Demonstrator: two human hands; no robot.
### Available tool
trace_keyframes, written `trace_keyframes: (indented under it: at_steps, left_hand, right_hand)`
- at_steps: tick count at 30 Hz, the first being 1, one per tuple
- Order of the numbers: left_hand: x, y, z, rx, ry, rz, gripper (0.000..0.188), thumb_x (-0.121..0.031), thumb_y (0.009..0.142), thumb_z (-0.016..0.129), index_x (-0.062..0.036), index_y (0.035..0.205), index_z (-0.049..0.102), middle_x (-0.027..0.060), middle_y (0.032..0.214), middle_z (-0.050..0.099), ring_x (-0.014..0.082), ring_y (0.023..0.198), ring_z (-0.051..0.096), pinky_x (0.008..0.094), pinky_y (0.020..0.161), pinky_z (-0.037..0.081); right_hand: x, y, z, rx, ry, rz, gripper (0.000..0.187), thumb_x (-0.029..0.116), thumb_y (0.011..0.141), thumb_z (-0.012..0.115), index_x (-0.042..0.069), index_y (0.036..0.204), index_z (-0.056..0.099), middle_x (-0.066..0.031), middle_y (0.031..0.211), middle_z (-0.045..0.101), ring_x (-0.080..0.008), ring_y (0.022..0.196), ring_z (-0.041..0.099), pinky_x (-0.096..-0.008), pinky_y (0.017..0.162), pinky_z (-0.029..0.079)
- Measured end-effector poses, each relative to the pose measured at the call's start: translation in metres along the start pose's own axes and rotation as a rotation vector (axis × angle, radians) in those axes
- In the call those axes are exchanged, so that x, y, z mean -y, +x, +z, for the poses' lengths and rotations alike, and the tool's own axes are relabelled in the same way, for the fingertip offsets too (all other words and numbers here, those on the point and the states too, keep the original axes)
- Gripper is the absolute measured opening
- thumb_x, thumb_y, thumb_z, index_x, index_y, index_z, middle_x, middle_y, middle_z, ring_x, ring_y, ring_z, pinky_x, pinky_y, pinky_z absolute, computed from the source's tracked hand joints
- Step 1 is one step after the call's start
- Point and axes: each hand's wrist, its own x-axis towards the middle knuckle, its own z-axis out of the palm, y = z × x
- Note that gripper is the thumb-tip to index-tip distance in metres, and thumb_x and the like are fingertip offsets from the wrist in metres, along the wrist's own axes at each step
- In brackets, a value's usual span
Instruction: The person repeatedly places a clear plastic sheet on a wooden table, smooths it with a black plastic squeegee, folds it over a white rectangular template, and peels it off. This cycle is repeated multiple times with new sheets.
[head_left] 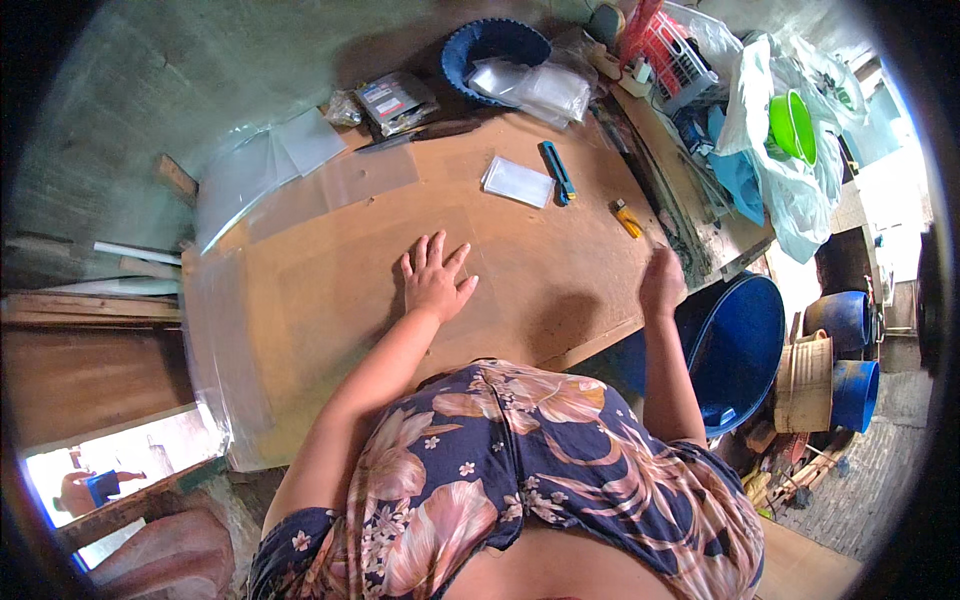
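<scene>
My left hand [435, 282] lies flat on the brown tabletop [350, 300], fingers spread, holding nothing. Faint edges of thin clear plastic sheet [215, 350] show on the board around it. At the table's right edge, my right hand [662, 284] is closed; whatever its fingers hold, if anything, is hidden. Just beyond it is a yellow lighter [627, 218]. Farther back, a blue utility knife [558, 173] lies beside a small stack of clear-white plastic pieces [518, 182].
A blue barrel [735, 350] stands below the table's right edge. Along the back sit a blue basket [462, 60], clear plastic bags [550, 90] and a wrapped packet [393, 100]. Plastic sheets [270, 170] lie back left. White bags [790, 190] and a green bowl [793, 127] are at right.
</scene>
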Motion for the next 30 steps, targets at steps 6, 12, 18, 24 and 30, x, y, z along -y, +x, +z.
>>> trace_keyframes:
  at_steps: [6, 12, 18, 24, 30]
  left_hand:
    - [0.0, 0.001, -0.003, 0.029, -0.012, -0.005, 0.055, -0.047, 0.08, 0.053, -0.0282, 0.131, 0.043, 0.0097, 0.143, 0.025, 0.0304, 0.132, 0.019, 0.0543, 0.104, 0.014]
    - [0.0, 0.002, -0.003, 0.016, -0.012, -0.007, 0.055, -0.047, 0.08, 0.055, -0.0285, 0.131, 0.043, 0.0094, 0.143, 0.025, 0.0306, 0.132, 0.019, 0.0545, 0.104, 0.014]
    - [-0.002, 0.002, -0.004, 0.039, 0.014, -0.019, 0.055, -0.046, 0.081, 0.055, -0.0305, 0.132, 0.04, 0.0087, 0.143, 0.024, 0.0306, 0.132, 0.019, 0.0544, 0.104, 0.015]
    - [-0.001, 0.002, -0.004, 0.04, 0.012, -0.02, 0.056, -0.045, 0.08, 0.056, -0.0306, 0.132, 0.04, 0.0083, 0.143, 0.024, 0.0299, 0.132, 0.019, 0.054, 0.104, 0.015]
    - [-0.001, 0.001, -0.003, 0.023, 0.017, -0.015, 0.057, -0.046, 0.079, 0.057, -0.0309, 0.131, 0.041, 0.0082, 0.142, 0.026, 0.0298, 0.131, 0.02, 0.0543, 0.103, 0.016]
  right_hand:
    - [0.129, -0.038, 0.029, 0.496, 0.274, -0.245, 0.016, 0.018, 0.087, 0.048, 0.003, 0.089, 0.053, -0.0202, 0.084, 0.059, -0.0396, 0.078, 0.057, -0.0472, 0.069, 0.046]
    - [0.148, -0.047, 0.055, 0.58, 0.246, -0.391, 0.015, 0.018, 0.087, 0.048, 0.003, 0.086, 0.052, -0.0173, 0.082, 0.059, -0.0352, 0.075, 0.059, -0.0433, 0.066, 0.048]
    - [0.147, -0.051, 0.063, 0.541, 0.235, -0.431, 0.013, 0.017, 0.085, 0.049, 0.004, 0.084, 0.051, -0.0155, 0.078, 0.058, -0.0335, 0.072, 0.059, -0.0422, 0.063, 0.049]
    - [0.149, -0.05, 0.06, 0.56, 0.222, -0.438, 0.015, 0.018, 0.086, 0.048, 0.004, 0.084, 0.052, -0.0161, 0.079, 0.058, -0.0331, 0.073, 0.06, -0.0417, 0.064, 0.049]
    - [0.15, -0.049, 0.06, 0.567, 0.211, -0.41, 0.017, 0.02, 0.087, 0.047, 0.004, 0.085, 0.052, -0.0172, 0.081, 0.059, -0.0343, 0.075, 0.06, -0.0424, 0.068, 0.049]
